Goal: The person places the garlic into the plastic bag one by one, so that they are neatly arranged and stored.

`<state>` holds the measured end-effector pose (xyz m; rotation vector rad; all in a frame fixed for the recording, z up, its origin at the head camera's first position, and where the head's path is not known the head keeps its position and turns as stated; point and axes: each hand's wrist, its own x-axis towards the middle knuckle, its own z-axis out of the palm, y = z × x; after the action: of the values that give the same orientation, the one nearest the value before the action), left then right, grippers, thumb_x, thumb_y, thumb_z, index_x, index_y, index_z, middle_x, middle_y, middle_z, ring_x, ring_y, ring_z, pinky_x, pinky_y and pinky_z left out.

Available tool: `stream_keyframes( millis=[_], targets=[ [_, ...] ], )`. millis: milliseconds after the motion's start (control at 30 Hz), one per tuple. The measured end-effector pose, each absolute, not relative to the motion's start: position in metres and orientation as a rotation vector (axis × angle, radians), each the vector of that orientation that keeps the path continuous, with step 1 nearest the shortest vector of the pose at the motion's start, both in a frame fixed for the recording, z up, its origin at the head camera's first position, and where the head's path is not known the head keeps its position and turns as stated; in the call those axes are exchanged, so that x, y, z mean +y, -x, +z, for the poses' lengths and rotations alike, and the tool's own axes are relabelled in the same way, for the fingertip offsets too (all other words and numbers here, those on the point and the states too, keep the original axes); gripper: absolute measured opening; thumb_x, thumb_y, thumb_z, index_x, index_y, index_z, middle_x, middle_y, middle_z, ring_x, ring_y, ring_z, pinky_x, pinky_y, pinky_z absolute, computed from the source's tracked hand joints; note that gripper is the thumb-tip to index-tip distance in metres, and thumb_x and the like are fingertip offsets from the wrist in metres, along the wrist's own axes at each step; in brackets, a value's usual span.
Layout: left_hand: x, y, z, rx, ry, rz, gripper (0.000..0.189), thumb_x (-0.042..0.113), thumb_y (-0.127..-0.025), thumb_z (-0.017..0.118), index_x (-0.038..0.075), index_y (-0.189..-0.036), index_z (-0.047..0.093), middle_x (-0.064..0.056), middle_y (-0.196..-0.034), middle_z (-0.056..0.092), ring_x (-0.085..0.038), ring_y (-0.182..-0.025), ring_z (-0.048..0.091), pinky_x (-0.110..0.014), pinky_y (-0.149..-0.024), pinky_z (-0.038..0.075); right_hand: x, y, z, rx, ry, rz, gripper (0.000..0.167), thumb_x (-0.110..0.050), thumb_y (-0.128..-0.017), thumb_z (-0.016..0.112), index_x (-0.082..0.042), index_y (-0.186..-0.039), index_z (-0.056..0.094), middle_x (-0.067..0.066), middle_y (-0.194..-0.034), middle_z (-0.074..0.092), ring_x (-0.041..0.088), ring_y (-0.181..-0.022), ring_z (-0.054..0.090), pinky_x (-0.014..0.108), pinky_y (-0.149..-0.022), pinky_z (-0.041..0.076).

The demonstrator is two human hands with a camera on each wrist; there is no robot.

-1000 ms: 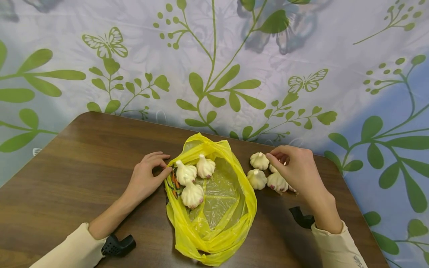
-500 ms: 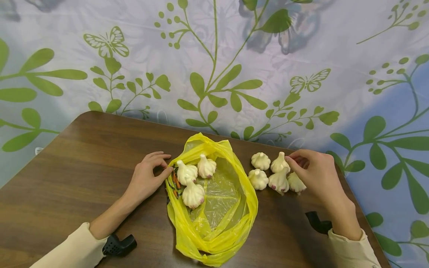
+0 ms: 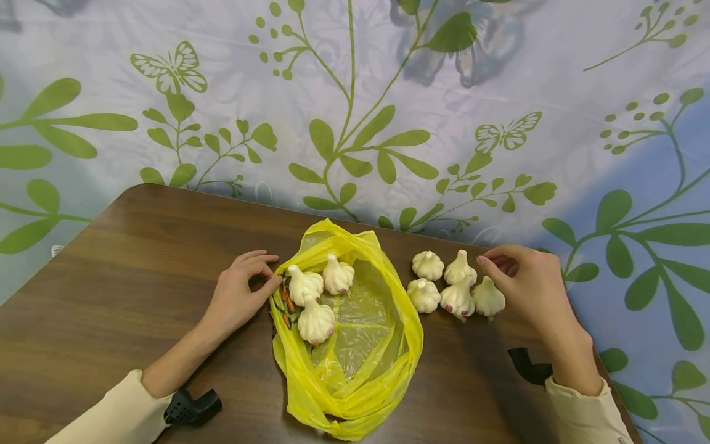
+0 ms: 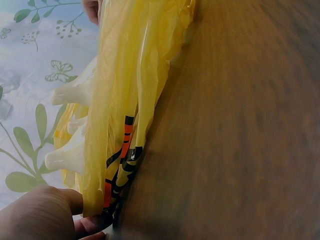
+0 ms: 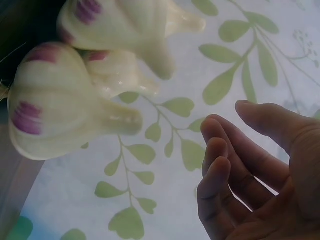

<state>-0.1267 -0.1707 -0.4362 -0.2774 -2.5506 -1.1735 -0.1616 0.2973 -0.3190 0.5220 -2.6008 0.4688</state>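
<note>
A yellow plastic bag (image 3: 383,364) lies on the table with its mouth spread wide. Three white garlic bulbs (image 3: 317,322) rest inside, toward its left side. My left hand (image 3: 241,291) pinches the bag's left rim between thumb and fingers; the left wrist view shows the thumb (image 4: 70,200) on the rim's near side. To the right of the bag, several garlic bulbs (image 3: 458,298) stand grouped in two rows, some with purple streaks. My right hand (image 3: 527,287) hovers just right of the rightmost bulb (image 3: 489,298), fingers loosely bent and holding nothing.
The brown wooden table (image 3: 138,265) reaches back to a wall covering (image 3: 355,92) printed with leaves and butterflies. Black wrist mounts (image 3: 194,407) sit on both forearms, low over the tabletop.
My right hand has moved right, away from above the loose garlic bulbs, leaving the rightmost one uncovered. The left hand has kept its grip on the bag.
</note>
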Motion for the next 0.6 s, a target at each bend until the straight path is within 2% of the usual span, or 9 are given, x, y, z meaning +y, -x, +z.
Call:
stream_keyframes(
  millis=[133,300,600],
  targets=[
    [-0.17,0.126,-0.436,-2.55,0.277,-1.172,0.018,0.013,-0.096,0.077,0.013,-0.08,0.069,-0.014,-0.132,0.073,-0.035,-0.14,0.054,-0.061,-0.112,0.044,0.301,0.165,-0.322,-2.63,-0.493,0.47,0.014,-0.025,-0.089,0.087,-0.013,-0.092,0.081,-0.001,-0.074,0.074,0.01,-0.062,0.064,0.021,-0.057,0.047],
    [-0.171,0.126,-0.436,-2.545,0.281,-1.174,0.018,0.013,-0.096,0.077,0.013,-0.08,0.069,-0.014,-0.132,0.073,-0.035,-0.141,0.054,-0.061,-0.112,0.044,0.305,0.168,-0.327,-2.708,-0.466,0.47,0.026,-0.028,-0.086,0.09,-0.008,-0.099,0.08,0.004,-0.08,0.076,0.017,-0.069,0.068,0.027,-0.059,0.051],
    [-0.171,0.127,-0.437,-2.543,0.285,-1.171,0.018,0.012,-0.096,0.077,0.013,-0.08,0.069,-0.014,-0.132,0.073,-0.035,-0.141,0.054,-0.061,-0.112,0.044,0.309,0.173,-0.337,-2.786,-0.475,0.485,0.026,-0.025,-0.087,0.088,-0.004,-0.101,0.08,0.002,-0.078,0.075,0.016,-0.067,0.067,0.026,-0.057,0.047]
  ],
)
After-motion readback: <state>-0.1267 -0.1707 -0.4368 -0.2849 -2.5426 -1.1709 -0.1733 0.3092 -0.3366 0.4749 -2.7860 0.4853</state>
